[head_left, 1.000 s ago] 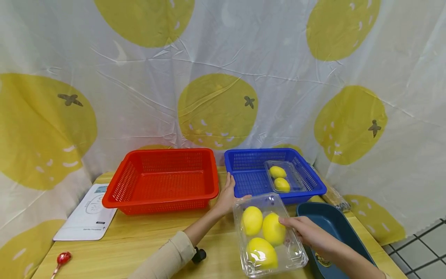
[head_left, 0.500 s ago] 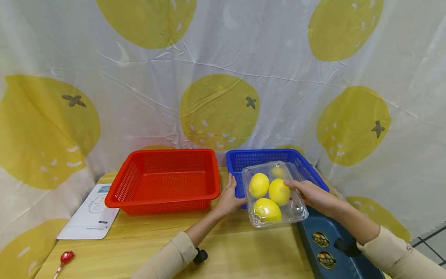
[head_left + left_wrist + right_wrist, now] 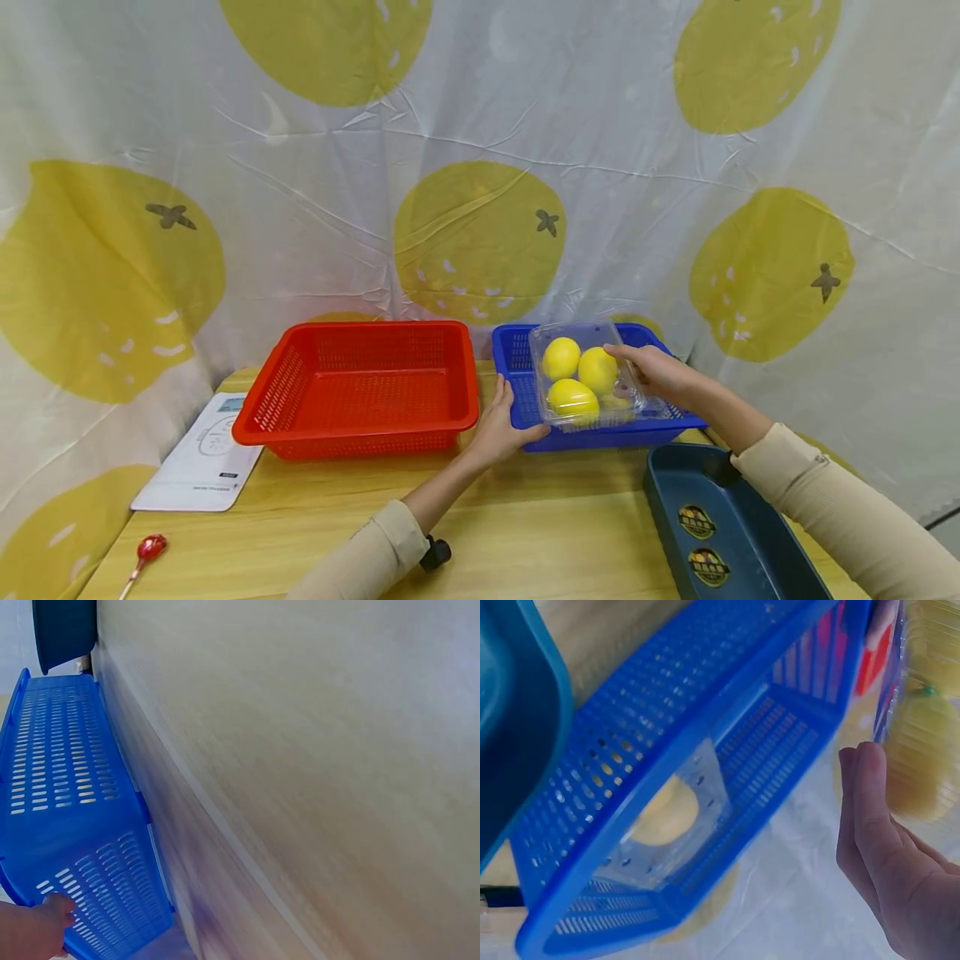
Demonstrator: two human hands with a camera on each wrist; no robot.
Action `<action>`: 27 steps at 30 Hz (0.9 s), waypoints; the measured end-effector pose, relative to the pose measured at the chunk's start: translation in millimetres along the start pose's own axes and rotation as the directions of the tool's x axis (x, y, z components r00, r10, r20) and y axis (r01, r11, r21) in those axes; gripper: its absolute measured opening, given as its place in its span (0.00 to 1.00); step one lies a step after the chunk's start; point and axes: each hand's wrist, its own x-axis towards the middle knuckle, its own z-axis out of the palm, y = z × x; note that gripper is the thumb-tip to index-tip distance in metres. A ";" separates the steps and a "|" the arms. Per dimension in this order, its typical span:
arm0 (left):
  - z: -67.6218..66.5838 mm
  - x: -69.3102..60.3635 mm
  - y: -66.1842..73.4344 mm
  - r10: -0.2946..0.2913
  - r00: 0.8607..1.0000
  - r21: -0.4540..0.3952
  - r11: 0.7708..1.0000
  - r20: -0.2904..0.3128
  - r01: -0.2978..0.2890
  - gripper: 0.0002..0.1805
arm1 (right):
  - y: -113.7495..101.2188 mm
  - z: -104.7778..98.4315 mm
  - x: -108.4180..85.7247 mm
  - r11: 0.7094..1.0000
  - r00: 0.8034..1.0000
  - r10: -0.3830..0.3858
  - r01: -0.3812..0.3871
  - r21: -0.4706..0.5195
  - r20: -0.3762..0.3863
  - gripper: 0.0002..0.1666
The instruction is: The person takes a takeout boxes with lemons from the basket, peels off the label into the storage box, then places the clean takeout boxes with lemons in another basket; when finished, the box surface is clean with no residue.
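Note:
My right hand [image 3: 651,367] grips the right edge of a clear plastic fruit box [image 3: 576,332], with several lemons [image 3: 573,402] inside. The box is tilted above the blue basket [image 3: 630,437], covering much of its opening. Against the basket's near left corner rests my left hand [image 3: 498,427], its fingers straight along the side and the thumb at the front. In the left wrist view, the fingertips touch the slotted wall of the same basket [image 3: 67,750]. A second clear box [image 3: 709,780] with lemons [image 3: 667,817] lies in the basket, mostly hidden in the head view.
A red basket [image 3: 356,437] stands left of the blue one. At front right is a dark teal tray [image 3: 757,542] with round stickers. A white flat panel [image 3: 197,467] and a red lollipop [image 3: 152,547] lie at left. Behind hangs a fruit-print curtain [image 3: 322,217].
My right hand has carried the clear box of lemons away from me, from in front of the blue basket to above it. The left hand has stayed at the basket's corner.

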 end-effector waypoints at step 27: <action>1.2 -2.2 1.4 -0.026 0.999 -0.016 1.000 0.024 0.026 0.59 | 22.5 15.5 96.4 0.989 0.991 0.126 -0.122 -0.080 0.044 0.31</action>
